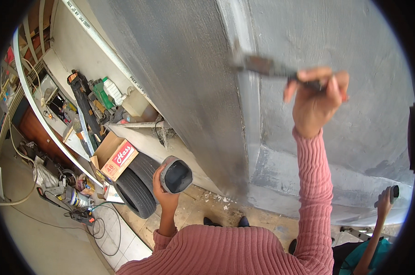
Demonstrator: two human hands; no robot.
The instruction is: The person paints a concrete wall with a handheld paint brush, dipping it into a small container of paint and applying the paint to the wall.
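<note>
My right hand [314, 98] is raised and closed around the handle of a paintbrush [265, 65], slightly smeared by motion. The bristles, at the brush's left end, meet a pale raised strip [249, 107] that runs down the grey-painted wall [354, 41]. Lower and to the left, my left hand [163, 190] grips a squarish grey paint container [170, 163] from its left side. Dark grey paint [178, 176] shows inside it. Brush streaks and uneven grey patches cover the wall surface.
A black tyre [138, 195] and an open cardboard box [110, 158] stand left of the container. Beyond are bottles [111, 87], cables [104, 240] and tools. A long white pipe [104, 43] slants across the upper left. At lower right a co-worker's hand [384, 206] holds a dark object.
</note>
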